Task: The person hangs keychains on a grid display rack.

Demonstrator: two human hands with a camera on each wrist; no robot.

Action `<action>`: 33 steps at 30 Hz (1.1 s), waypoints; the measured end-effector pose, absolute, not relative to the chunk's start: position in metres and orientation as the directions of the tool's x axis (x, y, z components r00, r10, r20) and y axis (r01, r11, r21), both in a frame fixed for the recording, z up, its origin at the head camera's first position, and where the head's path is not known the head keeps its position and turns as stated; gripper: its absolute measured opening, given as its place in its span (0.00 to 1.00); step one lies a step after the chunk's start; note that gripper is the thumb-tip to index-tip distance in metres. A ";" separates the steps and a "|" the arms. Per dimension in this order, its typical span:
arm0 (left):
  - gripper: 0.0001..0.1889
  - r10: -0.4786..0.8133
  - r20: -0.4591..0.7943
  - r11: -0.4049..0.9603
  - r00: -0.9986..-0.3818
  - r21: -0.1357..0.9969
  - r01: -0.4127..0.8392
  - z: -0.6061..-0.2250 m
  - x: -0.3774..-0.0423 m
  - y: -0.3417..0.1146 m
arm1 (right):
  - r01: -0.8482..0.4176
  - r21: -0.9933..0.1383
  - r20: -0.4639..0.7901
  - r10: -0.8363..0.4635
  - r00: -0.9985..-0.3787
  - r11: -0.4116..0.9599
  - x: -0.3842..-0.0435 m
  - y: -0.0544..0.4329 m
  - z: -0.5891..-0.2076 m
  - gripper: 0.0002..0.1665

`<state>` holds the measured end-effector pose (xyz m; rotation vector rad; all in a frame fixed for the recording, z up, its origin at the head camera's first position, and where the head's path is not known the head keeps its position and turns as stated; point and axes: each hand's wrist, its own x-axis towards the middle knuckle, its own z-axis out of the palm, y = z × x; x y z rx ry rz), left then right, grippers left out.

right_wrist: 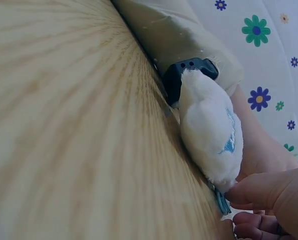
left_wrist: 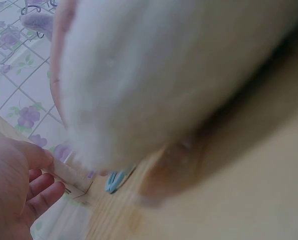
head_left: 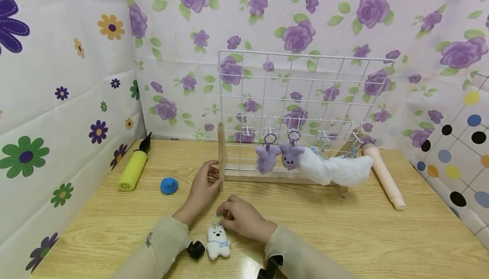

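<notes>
A white plush bear keychain (head_left: 218, 243) with a light blue sash lies face up on the table, its ring toward the rack. My right hand (head_left: 244, 219) pinches at the ring end beside the bear's head. In the right wrist view the thumb (right_wrist: 256, 192) meets the blue strap (right_wrist: 222, 201) at the bear's head. My left hand (head_left: 204, 185) rests against the left wooden post (head_left: 221, 156) of the white wire rack (head_left: 305, 79), its fingers loosely bent. The bear fills much of the left wrist view, blurred.
Two purple plush keychains (head_left: 266, 159) and two white fluffy ones (head_left: 349, 170) hang from hooks on the rack. A small blue toy (head_left: 169, 185) and a yellow-green tube (head_left: 133, 170) stand left. A pale pink stick (head_left: 383, 177) lies to the right.
</notes>
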<state>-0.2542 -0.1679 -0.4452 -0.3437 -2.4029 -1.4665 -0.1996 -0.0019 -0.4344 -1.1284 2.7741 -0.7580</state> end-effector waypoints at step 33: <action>0.27 0.040 0.392 0.450 -0.919 0.814 0.367 -0.445 -0.255 -0.167 | -0.567 -0.588 0.086 -0.653 -0.753 0.577 -0.196 -0.007 -0.426 0.08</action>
